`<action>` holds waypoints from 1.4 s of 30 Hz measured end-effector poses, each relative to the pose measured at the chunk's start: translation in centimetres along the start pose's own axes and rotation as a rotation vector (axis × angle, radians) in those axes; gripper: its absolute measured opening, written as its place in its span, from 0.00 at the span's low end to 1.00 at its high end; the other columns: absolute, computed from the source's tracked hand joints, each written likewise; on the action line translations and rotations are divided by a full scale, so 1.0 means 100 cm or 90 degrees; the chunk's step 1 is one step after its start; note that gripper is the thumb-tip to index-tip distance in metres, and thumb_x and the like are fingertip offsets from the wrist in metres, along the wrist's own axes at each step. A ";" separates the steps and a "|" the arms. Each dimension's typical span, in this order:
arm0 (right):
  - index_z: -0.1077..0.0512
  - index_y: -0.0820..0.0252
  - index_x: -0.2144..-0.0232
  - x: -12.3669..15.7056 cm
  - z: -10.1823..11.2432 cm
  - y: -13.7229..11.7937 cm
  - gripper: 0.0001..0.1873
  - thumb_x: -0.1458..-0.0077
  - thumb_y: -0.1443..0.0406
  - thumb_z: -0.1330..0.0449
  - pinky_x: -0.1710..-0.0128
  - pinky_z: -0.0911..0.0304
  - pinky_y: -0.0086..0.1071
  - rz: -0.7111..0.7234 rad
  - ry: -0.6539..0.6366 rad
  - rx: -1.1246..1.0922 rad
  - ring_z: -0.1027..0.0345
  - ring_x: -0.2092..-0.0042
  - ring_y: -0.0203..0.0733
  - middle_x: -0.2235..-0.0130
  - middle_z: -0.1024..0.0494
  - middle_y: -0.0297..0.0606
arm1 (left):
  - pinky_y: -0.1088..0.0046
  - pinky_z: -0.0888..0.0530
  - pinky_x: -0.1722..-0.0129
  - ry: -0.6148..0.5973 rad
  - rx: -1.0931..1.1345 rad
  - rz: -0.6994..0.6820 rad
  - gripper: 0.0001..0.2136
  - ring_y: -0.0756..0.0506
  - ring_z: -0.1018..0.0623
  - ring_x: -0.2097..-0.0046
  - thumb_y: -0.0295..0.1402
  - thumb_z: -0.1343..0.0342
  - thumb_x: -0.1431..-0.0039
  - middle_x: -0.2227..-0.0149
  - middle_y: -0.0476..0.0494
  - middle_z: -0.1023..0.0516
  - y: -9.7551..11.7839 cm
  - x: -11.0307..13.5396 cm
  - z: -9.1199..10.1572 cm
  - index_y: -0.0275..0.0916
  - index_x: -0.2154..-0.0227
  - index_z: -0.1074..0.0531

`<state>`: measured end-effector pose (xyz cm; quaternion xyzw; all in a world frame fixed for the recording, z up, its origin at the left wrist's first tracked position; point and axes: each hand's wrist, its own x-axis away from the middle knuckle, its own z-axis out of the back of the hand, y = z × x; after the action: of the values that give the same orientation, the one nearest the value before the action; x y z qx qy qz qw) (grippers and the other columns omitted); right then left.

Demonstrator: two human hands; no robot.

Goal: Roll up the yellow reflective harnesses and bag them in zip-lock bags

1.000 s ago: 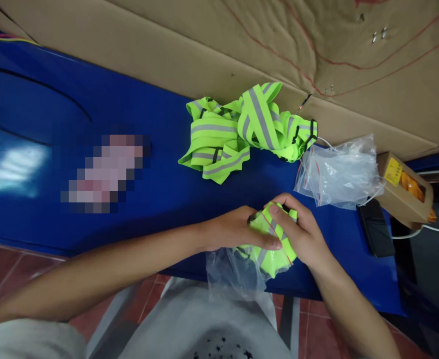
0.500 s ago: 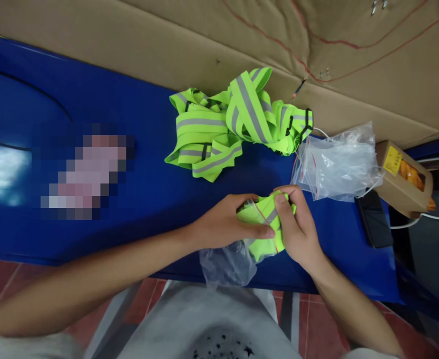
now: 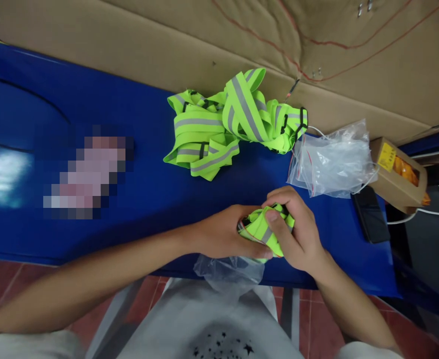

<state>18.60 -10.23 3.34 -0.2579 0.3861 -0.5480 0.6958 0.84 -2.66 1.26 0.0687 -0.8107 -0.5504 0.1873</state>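
Near the table's front edge, my left hand (image 3: 228, 232) grips a clear zip bag (image 3: 230, 274) whose loose end hangs below toward my lap. A folded neon-yellow reflective strap (image 3: 262, 224) with a grey stripe sits partly at the bag's mouth. My right hand (image 3: 297, 227) pinches that strap from the right, thumb on top. How far the strap lies inside the bag is partly hidden by my fingers. Beyond my hands lies a heap of the same reflective straps (image 3: 200, 122) with black buckles.
A stack of clear zip bags (image 3: 335, 162) lies right of the heap. Beside it are a black phone (image 3: 370, 217) and a cardboard box (image 3: 398, 174) with orange contents. White cables run there. A blurred-out item (image 3: 92, 174) lies left on the blue table (image 3: 144, 194).
The strap now sits lower and more bunched between my hands. My left hand has turned a little around the bag's mouth, and the bag's loose end has shifted.
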 end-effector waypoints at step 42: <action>0.27 0.54 0.64 -0.011 0.023 0.029 0.05 0.36 0.66 0.34 0.63 0.37 0.32 -0.057 0.063 -0.090 0.33 0.65 0.35 0.67 0.26 0.30 | 0.65 0.21 0.56 0.288 0.301 -0.119 0.25 0.42 0.17 0.57 0.33 0.25 0.54 0.57 0.47 0.16 0.000 -0.012 0.025 0.41 0.51 0.23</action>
<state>21.97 -8.54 2.67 -0.2960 0.4455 -0.5621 0.6309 1.03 -0.06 0.19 0.3042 -0.8441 -0.3329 0.2900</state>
